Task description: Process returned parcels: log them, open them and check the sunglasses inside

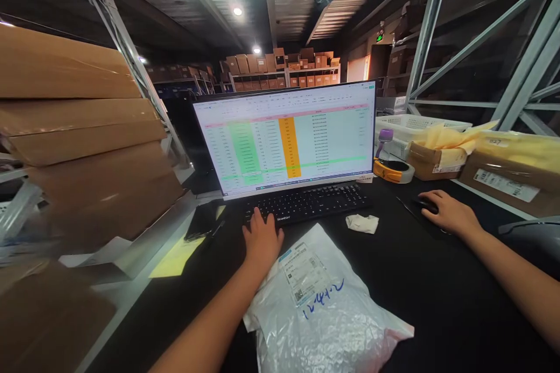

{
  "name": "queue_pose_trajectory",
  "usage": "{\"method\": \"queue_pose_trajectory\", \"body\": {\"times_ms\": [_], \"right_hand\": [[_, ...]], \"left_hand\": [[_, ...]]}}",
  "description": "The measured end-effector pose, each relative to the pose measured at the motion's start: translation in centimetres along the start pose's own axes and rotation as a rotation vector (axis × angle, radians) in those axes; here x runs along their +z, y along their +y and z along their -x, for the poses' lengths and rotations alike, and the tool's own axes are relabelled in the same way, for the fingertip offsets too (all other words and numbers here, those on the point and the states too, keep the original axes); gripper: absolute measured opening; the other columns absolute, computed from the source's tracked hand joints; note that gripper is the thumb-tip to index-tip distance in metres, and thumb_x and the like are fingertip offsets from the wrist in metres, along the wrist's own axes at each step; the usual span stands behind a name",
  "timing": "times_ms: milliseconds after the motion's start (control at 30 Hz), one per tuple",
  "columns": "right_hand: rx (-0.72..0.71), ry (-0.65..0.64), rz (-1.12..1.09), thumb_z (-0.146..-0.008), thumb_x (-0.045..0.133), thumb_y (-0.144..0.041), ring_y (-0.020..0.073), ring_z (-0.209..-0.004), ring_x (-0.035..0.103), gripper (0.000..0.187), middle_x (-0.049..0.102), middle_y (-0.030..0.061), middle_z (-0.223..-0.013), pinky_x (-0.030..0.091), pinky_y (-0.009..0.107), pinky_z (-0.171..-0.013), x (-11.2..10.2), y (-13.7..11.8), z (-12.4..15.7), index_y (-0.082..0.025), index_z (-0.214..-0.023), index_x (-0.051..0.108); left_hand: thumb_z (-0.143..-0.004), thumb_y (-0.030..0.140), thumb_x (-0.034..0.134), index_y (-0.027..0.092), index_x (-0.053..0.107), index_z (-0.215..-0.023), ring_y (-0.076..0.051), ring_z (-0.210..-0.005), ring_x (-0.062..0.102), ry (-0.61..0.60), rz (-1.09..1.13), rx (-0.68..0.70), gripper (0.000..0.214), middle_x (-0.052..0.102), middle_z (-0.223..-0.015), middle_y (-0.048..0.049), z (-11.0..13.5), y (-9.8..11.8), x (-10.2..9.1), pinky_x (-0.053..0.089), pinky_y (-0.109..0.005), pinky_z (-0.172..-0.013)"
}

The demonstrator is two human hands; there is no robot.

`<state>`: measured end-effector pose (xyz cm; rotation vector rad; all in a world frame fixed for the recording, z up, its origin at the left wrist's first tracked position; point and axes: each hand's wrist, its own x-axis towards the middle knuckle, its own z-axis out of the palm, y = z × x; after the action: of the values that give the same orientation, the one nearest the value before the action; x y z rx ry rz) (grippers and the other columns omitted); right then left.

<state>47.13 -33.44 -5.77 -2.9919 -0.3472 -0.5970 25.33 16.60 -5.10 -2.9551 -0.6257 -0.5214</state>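
My left hand (262, 236) rests at the lower left corner of a black keyboard (315, 201), fingers spread over its keys. On the right, my right hand (450, 213) lies over a dark computer mouse (426, 205), its fingers curved round it. Below the keyboard lies a white plastic mailing bag (324, 315) with a printed label (306, 274) and blue handwriting; my left forearm passes along its left edge. Behind the keyboard stands a monitor (332, 134) showing a spreadsheet with green and orange columns.
Cardboard boxes (87, 180) are stacked high at the left. A phone (203, 220), a yellow paper (177, 257) and a crumpled white paper (362, 223) lie on the black desk. Orange tape (389, 172), a white basket (406, 122) and boxes of yellow envelopes (503, 180) stand at the right.
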Motion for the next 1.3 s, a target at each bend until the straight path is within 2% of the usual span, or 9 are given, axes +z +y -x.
{"method": "queue_pose_trajectory", "body": {"times_ms": [167, 333, 467, 667, 833, 1067, 1300], "right_hand": [[-0.033, -0.037, 0.002, -0.09, 0.045, -0.046, 0.0232, -0.104, 0.063, 0.047, 0.055, 0.0074, -0.14, 0.048, 0.033, -0.072, -0.4, -0.6, 0.2, -0.028, -0.131, 0.06], [-0.056, -0.069, -0.004, -0.089, 0.045, -0.048, 0.0251, -0.11, 0.062, 0.048, 0.054, 0.0072, -0.14, 0.05, 0.035, -0.077, -0.4, -0.5, 0.0, -0.029, -0.131, 0.06], [-0.065, -0.074, -0.017, -0.089, 0.044, -0.049, 0.026, -0.108, 0.062, 0.05, 0.055, 0.0079, -0.139, 0.051, 0.039, -0.081, 0.0, -0.2, -0.3, -0.029, -0.132, 0.059], [-0.055, -0.104, -0.033, -0.09, 0.041, -0.053, 0.0235, -0.102, 0.064, 0.051, 0.053, 0.0045, -0.14, 0.052, 0.038, -0.077, 0.1, 0.1, -0.3, -0.032, -0.132, 0.059], [-0.053, -0.072, -0.045, -0.089, 0.044, -0.049, 0.0257, -0.109, 0.063, 0.05, 0.054, 0.0061, -0.139, 0.053, 0.038, -0.08, -0.2, -0.5, -0.2, -0.029, -0.133, 0.059], [0.009, -0.009, -0.05, -0.092, 0.044, -0.046, 0.0262, -0.113, 0.062, 0.049, 0.054, 0.01, -0.137, 0.051, 0.038, -0.093, -0.5, -1.3, -0.3, -0.026, -0.134, 0.059], [-0.007, 0.01, -0.052, -0.093, 0.047, -0.042, 0.0237, -0.117, 0.061, 0.044, 0.055, 0.0081, -0.136, 0.048, 0.035, -0.099, -0.6, -1.7, -0.4, -0.028, -0.133, 0.06]], "left_hand": [[-0.094, 0.034, 0.05, 0.014, 0.053, -0.132, -0.038, -0.143, 0.035, -0.024, 0.014, -0.009, 0.043, 0.027, -0.159, -0.0287, 0.0, 0.1, -0.3, 0.033, -0.061, -0.111], [-0.093, 0.034, 0.05, 0.015, 0.053, -0.131, -0.037, -0.143, 0.035, -0.016, 0.022, -0.008, 0.043, 0.026, -0.16, -0.0275, 0.0, 0.1, -0.1, 0.033, -0.062, -0.111], [-0.092, 0.034, 0.051, 0.015, 0.053, -0.132, -0.037, -0.143, 0.036, -0.023, 0.026, -0.016, 0.044, 0.027, -0.16, -0.0266, 0.0, 0.2, -0.2, 0.033, -0.061, -0.111], [-0.093, 0.034, 0.052, 0.015, 0.054, -0.133, -0.037, -0.143, 0.036, -0.027, 0.023, -0.018, 0.045, 0.027, -0.16, -0.0272, 0.0, 0.2, -0.3, 0.033, -0.062, -0.111], [-0.093, 0.033, 0.052, 0.014, 0.055, -0.132, -0.038, -0.142, 0.038, -0.002, 0.02, -0.008, 0.044, 0.028, -0.159, -0.028, 0.0, 0.0, 0.0, 0.035, -0.062, -0.11], [-0.094, 0.032, 0.051, 0.014, 0.057, -0.133, -0.039, -0.14, 0.04, 0.016, -0.002, -0.006, 0.044, 0.029, -0.157, -0.029, -0.3, -0.1, 0.4, 0.036, -0.063, -0.108], [-0.097, 0.031, 0.045, 0.014, 0.055, -0.137, -0.038, -0.14, 0.041, 0.021, -0.019, 0.002, 0.045, 0.03, -0.157, -0.0289, -0.3, -0.2, 0.4, 0.037, -0.062, -0.108]]}}
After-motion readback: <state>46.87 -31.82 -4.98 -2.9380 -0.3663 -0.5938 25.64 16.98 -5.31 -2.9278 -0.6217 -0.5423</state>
